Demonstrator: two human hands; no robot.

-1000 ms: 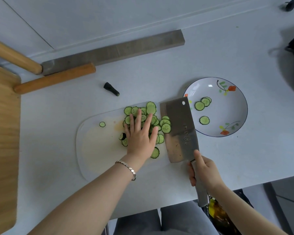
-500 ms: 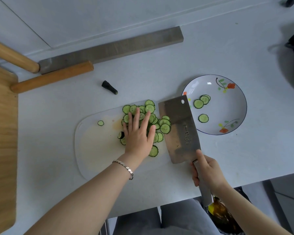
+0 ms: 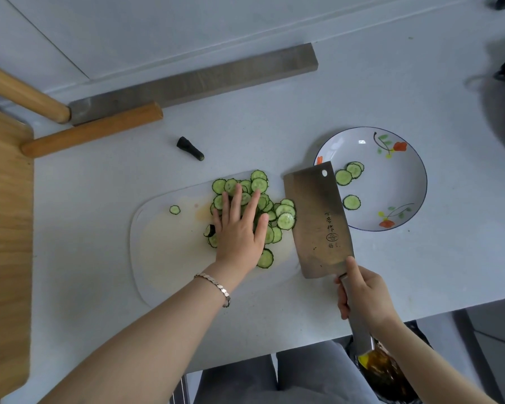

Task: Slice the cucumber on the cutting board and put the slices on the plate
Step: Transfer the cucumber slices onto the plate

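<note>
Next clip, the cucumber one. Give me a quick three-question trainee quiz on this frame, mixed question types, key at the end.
1. True or false: the left hand lies flat, fingers straight, on the cucumber slices piled on the cutting board.
2. What does the right hand grip? A) a fork B) the cleaver, by its handle C) a peeler
3. Short answer: where do most slices lie, on the board or on the plate?
Key: 1 true; 2 B; 3 on the board, with only a few on the plate.
</note>
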